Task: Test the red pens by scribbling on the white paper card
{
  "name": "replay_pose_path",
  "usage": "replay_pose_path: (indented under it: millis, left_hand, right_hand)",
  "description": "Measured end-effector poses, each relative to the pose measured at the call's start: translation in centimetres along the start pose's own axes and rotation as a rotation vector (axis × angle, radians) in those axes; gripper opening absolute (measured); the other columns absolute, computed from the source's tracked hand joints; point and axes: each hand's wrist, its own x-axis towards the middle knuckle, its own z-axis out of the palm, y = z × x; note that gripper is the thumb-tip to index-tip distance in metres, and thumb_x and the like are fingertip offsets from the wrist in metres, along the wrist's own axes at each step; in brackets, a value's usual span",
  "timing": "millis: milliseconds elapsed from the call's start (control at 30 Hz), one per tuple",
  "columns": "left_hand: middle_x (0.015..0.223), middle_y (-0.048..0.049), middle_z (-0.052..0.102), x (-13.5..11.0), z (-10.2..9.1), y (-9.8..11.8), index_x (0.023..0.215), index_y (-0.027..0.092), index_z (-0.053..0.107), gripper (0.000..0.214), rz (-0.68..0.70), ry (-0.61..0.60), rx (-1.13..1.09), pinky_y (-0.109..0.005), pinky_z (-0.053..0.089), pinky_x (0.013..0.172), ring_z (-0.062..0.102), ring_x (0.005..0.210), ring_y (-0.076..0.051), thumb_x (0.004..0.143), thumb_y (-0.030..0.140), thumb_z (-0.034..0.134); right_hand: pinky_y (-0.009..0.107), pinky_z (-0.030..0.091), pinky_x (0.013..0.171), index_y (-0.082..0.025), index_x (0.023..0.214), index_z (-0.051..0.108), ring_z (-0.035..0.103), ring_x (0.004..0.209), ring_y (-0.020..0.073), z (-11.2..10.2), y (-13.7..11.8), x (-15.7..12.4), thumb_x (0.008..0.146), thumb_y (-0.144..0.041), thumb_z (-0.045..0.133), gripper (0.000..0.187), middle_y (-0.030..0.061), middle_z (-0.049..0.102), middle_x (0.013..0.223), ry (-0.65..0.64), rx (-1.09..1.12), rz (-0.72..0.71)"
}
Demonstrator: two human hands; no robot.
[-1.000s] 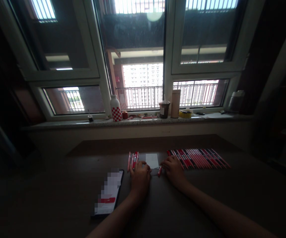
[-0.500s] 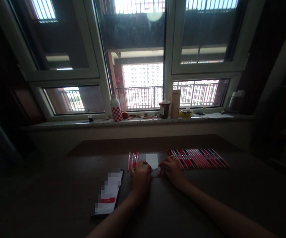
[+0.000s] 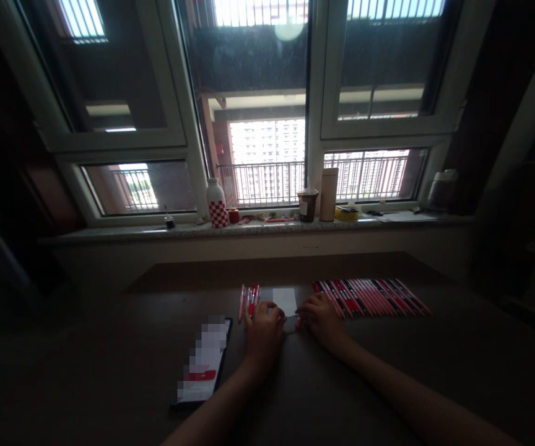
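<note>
My left hand [image 3: 266, 328] has its fingers curled together on the table beside a small group of pink and red pens [image 3: 249, 301]. Opposite it, my right hand [image 3: 322, 317] is closed too, fingertips pinched over a small pinkish-red piece [image 3: 298, 323] that I cannot make out well. A narrow gap parts the two sets of fingertips. What my left fingers pinch is hidden. Just beyond them lies a small white paper [image 3: 284, 300]. To the right of my right hand runs a long row of pink, red and black pens [image 3: 369, 298], laid side by side.
A phone [image 3: 205, 365] with a lit, partly blurred screen lies left of my left forearm on the dark table [image 3: 123, 359]. Along the windowsill [image 3: 267, 228] stand a red-checked bottle [image 3: 218, 203], a drink cup [image 3: 307, 205], a tan flask [image 3: 328, 194] and a yellow item [image 3: 346, 214].
My fingertips have shifted very slightly. The thin pale strip that showed between them is now less visible. The pens, paper and phone have stayed put.
</note>
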Motion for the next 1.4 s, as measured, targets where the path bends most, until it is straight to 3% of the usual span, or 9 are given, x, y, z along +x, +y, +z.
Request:
replay_pose_path:
  millis: [300, 600, 933, 1400]
  left_hand:
    - [0.110, -0.0060, 0.061, -0.09, -0.04, 0.20, 0.106, 0.024, 0.063, 0.026, -0.052, 0.057, 0.088, -0.052, 0.022, 0.107, 0.051, 0.108, -0.023, 0.090, 0.030, 0.042]
    - [0.097, -0.0071, 0.064, -0.35, -0.09, 0.33, 0.094, 0.023, 0.066, 0.030, -0.050, 0.052, 0.194, -0.056, 0.023, 0.104, 0.051, 0.101, -0.026, 0.090, 0.037, 0.039]
    - [0.090, -0.0058, 0.067, -0.32, -0.16, 0.32, 0.086, 0.021, 0.067, 0.032, -0.024, 0.021, 0.165, -0.054, 0.022, 0.104, 0.054, 0.097, -0.024, 0.090, 0.036, 0.039]
    - [0.093, -0.0053, 0.068, -0.12, -0.71, 0.55, 0.091, 0.023, 0.067, 0.035, -0.061, -0.009, 0.135, -0.054, 0.021, 0.106, 0.056, 0.098, -0.023, 0.093, 0.037, 0.035]
  right_hand:
    - [0.036, 0.035, 0.088, -0.024, 0.088, 0.072, 0.048, 0.098, 0.0235, 0.09, 0.18, 0.03, 0.083, -0.012, 0.058, 0.019, 0.0047, 0.067, 0.090, 0.042, -0.069, 0.058]
    - [0.037, 0.036, 0.087, -0.024, 0.086, 0.073, 0.047, 0.097, 0.0250, 0.17, 0.31, -0.01, 0.083, -0.013, 0.057, 0.020, 0.0058, 0.066, 0.088, 0.074, -0.097, 0.087]
    - [0.036, 0.035, 0.087, -0.025, 0.087, 0.073, 0.047, 0.097, 0.0245, 0.26, 0.49, -0.03, 0.083, -0.014, 0.058, 0.019, 0.0053, 0.066, 0.090, 0.056, -0.110, 0.090]
    - [0.035, 0.035, 0.085, -0.024, 0.087, 0.072, 0.047, 0.096, 0.0242, 0.27, 0.53, -0.05, 0.084, -0.017, 0.058, 0.017, 0.0054, 0.066, 0.089, 0.070, -0.118, 0.094]
